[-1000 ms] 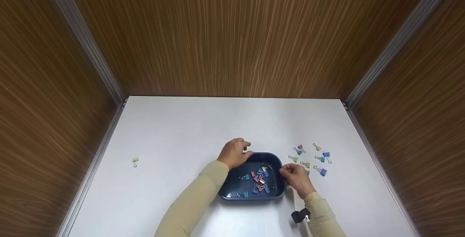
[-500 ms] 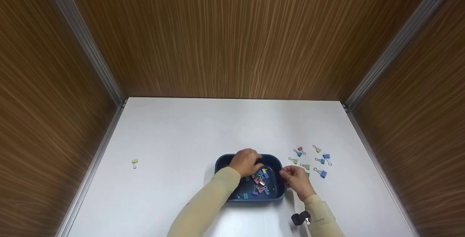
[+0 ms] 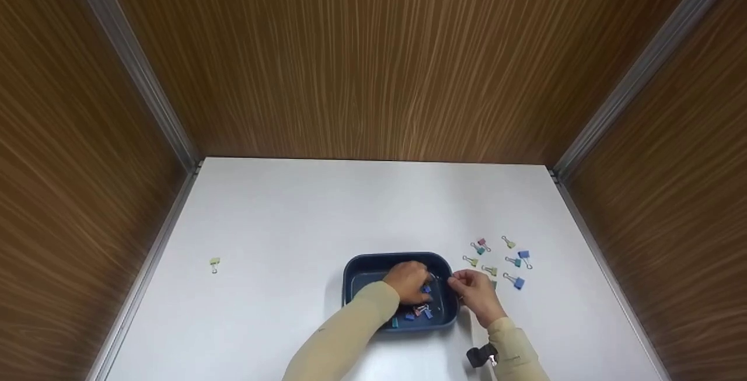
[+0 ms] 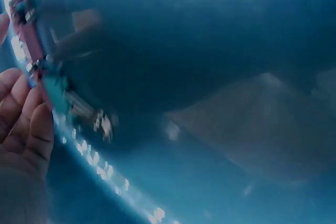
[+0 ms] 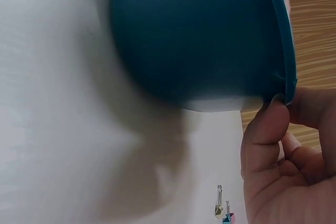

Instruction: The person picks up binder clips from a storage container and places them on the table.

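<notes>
The person's left hand (image 3: 408,282) reaches down inside a dark blue tray (image 3: 362,280), its fingers bent over the binder clips there; whether they pinch one I cannot tell. In the blurred left wrist view the fingers are right at a green clip (image 4: 55,90) and a pink clip (image 4: 30,41). The right hand (image 3: 477,296) pinches the tray's rim between thumb and finger at its right side. The tray sits on a white table (image 3: 292,212), with a blue clip (image 3: 409,316) and others lying in its near part, in front of the left hand. Beyond the right hand more clips are scattered on the table — pink, teal, yellow and blue, among them a large blue one (image 3: 518,282) — and a lone yellow clip (image 3: 215,261) lies well apart at the left. The left sleeve (image 3: 344,334) bears a small dark mark, and the right sleeve (image 3: 516,340) a faint dark marking near the cuff, both too small to read. A black device (image 3: 478,356) sits beside the right wrist. Wood-grain panels (image 3: 373,60) enclose the table.
</notes>
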A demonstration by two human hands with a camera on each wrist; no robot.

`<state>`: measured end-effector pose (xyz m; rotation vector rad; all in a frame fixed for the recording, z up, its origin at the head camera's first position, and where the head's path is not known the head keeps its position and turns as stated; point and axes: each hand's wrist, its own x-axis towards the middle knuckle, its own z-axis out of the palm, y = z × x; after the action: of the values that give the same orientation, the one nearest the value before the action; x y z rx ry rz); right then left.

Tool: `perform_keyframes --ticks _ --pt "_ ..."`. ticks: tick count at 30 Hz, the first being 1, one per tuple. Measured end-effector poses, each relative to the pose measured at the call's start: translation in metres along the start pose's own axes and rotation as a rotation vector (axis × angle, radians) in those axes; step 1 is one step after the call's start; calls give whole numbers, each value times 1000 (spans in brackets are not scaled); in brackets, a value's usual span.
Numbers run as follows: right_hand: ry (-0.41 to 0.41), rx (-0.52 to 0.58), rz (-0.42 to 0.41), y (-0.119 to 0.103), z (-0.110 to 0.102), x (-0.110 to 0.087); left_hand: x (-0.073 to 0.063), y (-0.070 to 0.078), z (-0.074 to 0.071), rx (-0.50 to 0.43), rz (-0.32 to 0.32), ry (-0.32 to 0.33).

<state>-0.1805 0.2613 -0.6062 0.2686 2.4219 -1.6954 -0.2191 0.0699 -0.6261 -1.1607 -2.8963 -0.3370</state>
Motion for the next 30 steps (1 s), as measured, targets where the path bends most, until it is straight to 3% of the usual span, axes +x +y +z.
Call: perform_keyframes --ticks 5,15,20,30 --pt "3 11 -10 -1 0 -1 3 7 2 10 -14 0" --pt "9 2 -7 1 0 -1 10 12 5 14 -133 29" --pt "14 -8 -11 -1 -1 1 14 16 5 45 -143 38" --pt "10 -13 -1 -1 -2 -1 16 23 5 21 -146 -6"
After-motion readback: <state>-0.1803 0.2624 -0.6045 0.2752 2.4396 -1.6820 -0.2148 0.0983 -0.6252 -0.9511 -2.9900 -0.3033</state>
